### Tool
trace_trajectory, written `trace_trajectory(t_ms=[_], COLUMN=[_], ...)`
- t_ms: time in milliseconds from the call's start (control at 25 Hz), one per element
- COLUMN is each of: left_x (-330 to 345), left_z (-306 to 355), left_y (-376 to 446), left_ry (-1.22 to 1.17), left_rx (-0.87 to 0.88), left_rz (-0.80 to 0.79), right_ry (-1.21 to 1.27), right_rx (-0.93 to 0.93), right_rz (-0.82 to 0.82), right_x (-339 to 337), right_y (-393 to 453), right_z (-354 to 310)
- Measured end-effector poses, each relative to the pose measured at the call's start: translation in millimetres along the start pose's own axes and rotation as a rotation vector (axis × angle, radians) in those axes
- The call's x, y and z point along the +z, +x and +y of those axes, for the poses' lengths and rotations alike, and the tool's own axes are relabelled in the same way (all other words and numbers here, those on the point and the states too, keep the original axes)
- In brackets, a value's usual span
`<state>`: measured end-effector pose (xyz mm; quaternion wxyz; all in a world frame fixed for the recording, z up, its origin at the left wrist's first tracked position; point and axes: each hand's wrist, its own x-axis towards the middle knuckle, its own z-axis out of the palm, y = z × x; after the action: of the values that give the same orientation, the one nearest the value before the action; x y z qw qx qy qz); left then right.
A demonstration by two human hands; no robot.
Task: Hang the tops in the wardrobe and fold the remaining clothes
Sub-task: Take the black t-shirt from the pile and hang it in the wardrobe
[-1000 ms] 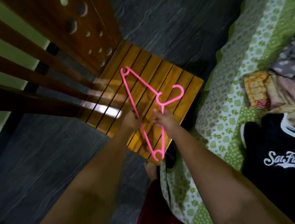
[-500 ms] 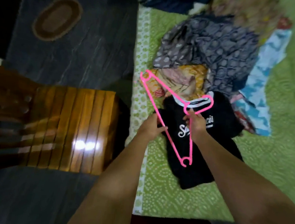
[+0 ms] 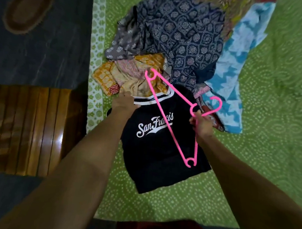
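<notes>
Pinched in my right hand (image 3: 200, 126) was a thin pink plastic hanger (image 3: 171, 116), and my fingers were curled tight round it just under its hook. That hanger hung slanted over a black T-shirt with white "San Francis" writing (image 3: 152, 150). One end of the hanger reached up over the heap of clothes, and the other end pointed down over the lower right part of the shirt. The hook stuck out to the right, over a blue and white cloth (image 3: 239, 54). My left hand (image 3: 125, 103) was at the shirt's striped black and white collar, on its left side. I cannot tell from here if those fingers had hold of the collar or only touched it, because the back of my hand hid them. The black shirt lay flat on a green bedsheet with small white dots (image 3: 260, 159), near the left edge of the bed. Just above the shirt sat a rumpled heap: an orange and pink patterned cloth (image 3: 131, 76), touching the collar, and a big dark blue cloth with pale flower shapes (image 3: 185, 32) behind it. Beside the bed, on the left, stood a shiny brown wooden slatted seat (image 3: 27, 131). Farther off on the dark floor lay a small brown oval mat (image 3: 27, 7).
</notes>
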<state>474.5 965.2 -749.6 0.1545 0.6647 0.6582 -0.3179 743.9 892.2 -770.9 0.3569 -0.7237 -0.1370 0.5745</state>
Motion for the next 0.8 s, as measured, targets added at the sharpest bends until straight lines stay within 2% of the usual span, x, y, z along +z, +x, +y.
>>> trace_trajectory(t_ms=[120,200,280,400,480,640,800], left_x=[-20.3,-32.5,-45.6,-76.8,-104.3,-157.2,-200.6], left_z=[9.1,10.2,8.4,3.9,6.7,33.4,20.2], left_y=[-18.2,-34.7,-51.8,-83.5,-109.7,-185.6,-254.7], left_ry=[0.003,-0.116,-0.278,-0.397,-0.367,-0.228,-0.263], left_rx=[-0.128,-0.257,-0.304,-0.252,-0.152,0.087,0.061], left_rz=[0.107,0.118,0.116,0.011,-0.028,0.001,0.12], right_ry=[-0.047,-0.128,-0.226,-0.363,-0.388,-0.471,-0.395], right_rx=[-0.051,-0.106,-0.168,-0.244,-0.276,-0.381,-0.44], right_rz=[-0.072,-0.129,-0.18,-0.242,-0.269,-0.295,-0.328], right_x=[-4.7,-8.4,-13.7,-23.6,-23.4,-10.6,-15.9], right_y=[-0.6,-7.4,-15.9,-37.8,-62.5,-127.8,-181.2], right_z=[-5.2,-16.7,-30.2,-55.7,-81.4,-133.2,-164.4])
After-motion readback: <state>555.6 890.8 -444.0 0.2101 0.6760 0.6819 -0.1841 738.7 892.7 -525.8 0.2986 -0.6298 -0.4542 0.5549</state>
